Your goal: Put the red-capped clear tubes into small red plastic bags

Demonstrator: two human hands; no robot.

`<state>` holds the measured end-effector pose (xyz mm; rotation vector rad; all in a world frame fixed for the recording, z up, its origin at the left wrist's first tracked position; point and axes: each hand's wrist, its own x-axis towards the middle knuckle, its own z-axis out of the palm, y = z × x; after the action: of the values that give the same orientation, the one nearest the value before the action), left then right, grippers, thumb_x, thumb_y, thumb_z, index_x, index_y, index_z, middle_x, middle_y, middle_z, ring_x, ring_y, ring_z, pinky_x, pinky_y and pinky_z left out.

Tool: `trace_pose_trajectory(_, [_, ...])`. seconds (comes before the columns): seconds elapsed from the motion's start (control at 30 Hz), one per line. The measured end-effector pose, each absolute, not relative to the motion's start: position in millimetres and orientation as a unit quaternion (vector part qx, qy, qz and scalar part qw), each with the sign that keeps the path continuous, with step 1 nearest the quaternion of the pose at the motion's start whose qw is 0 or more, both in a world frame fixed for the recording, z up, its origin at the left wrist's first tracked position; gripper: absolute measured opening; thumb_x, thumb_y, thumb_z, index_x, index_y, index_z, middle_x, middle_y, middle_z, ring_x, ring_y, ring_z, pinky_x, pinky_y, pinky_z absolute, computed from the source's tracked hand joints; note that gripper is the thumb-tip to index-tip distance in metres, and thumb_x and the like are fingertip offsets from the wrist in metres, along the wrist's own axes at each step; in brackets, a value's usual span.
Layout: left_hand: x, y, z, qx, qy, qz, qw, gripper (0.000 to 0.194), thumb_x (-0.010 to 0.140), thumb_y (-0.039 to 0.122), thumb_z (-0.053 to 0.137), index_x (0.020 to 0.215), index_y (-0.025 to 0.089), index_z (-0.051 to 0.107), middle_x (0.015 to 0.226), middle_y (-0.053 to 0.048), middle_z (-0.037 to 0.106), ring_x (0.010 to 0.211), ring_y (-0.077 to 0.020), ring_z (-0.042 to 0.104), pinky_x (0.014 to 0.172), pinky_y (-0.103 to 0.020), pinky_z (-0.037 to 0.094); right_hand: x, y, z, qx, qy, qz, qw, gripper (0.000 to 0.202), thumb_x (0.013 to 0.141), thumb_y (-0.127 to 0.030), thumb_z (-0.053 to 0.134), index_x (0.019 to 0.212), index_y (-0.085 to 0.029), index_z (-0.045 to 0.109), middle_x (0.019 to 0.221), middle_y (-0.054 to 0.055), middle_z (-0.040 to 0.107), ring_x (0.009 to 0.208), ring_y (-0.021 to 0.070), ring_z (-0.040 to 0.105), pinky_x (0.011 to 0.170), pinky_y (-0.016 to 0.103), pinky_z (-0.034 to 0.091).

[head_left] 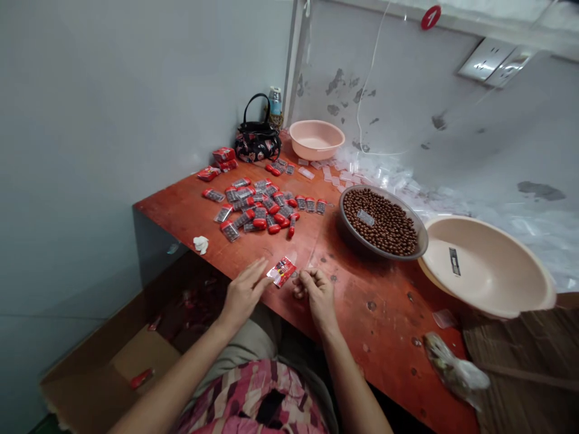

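Observation:
A flat red printed packet (281, 272) is between my two hands at the near edge of the table. My left hand (244, 290) has its fingers stretched out, with thumb and fingertips at the packet's left edge. My right hand (318, 292) is closed in a pinch beside the packet's right edge; whatever its fingertips hold is hidden. Beyond them lies a loose pile of small clear packs with red ends (260, 216), dark pieces inside. To the right stands a grey bowl (346, 232) full of round brown balls (384, 226), a small clear plastic tray (365, 217) on top.
A large cream basin (493, 259) and a smaller pink basin (316, 138) stand on the red table (353, 307). Clear trays heap along the wall. Also around: a handbag (257, 141), crumpled tissue (200, 244), tied plastic bag (455, 367), and an open cardboard box (81, 386) below left.

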<state>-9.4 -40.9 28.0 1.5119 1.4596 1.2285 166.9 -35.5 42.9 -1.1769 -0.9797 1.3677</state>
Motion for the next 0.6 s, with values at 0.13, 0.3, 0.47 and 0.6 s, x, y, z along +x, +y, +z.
trace_pose_trajectory(0.13, [5, -17, 14, 0.752, 0.550, 0.329, 0.155, 0.031, 0.076, 0.030, 0.052, 0.105, 0.024, 0.060, 0.122, -0.006, 0.051, 0.119, -0.0291, 0.035, 0.099, -0.049, 0.022, 164, -38, 42, -0.494, -0.434, 0.556, 0.509, 0.017, 0.077, -0.032, 0.054, 0.073, -0.015, 0.054, 0.059, -0.002, 0.056, 0.046, 0.0074, 0.050, 0.044, 0.018, 0.039])
trace_pose_trajectory(0.3, [11, -14, 5, 0.769, 0.557, 0.303, 0.077, 0.025, 0.080, 0.026, 0.046, 0.099, 0.024, 0.063, 0.111, -0.004, 0.059, 0.116, -0.0282, 0.039, 0.098, -0.050, 0.023, 162, -34, 39, -0.511, -0.446, 0.544, 0.494, 0.018, 0.078, -0.033, 0.051, 0.073, -0.016, 0.054, 0.054, -0.004, 0.053, 0.042, 0.0070, 0.046, 0.041, 0.018, 0.037])
trace_pose_trajectory(0.47, [15, -18, 3, 0.751, 0.539, 0.370, 0.088, 0.026, 0.080, 0.020, 0.045, 0.099, 0.025, 0.062, 0.111, -0.003, 0.060, 0.116, -0.0251, 0.040, 0.098, -0.049, 0.024, 155, -22, 30, -0.560, -0.464, 0.472, 0.497, 0.028, 0.069, -0.035, 0.060, 0.091, -0.018, 0.054, 0.078, 0.002, 0.060, 0.060, 0.0126, 0.055, 0.048, 0.021, 0.043])
trace_pose_trajectory(0.6, [16, -25, 11, 0.719, 0.526, 0.428, 0.154, 0.028, 0.078, 0.021, 0.049, 0.102, 0.023, 0.061, 0.114, -0.005, 0.057, 0.116, -0.0235, 0.041, 0.099, -0.044, 0.026, 150, -12, 26, -0.544, -0.455, 0.493, 0.503, 0.029, 0.071, -0.030, 0.058, 0.097, -0.019, 0.051, 0.073, 0.000, 0.058, 0.063, 0.0125, 0.055, 0.054, 0.022, 0.045])
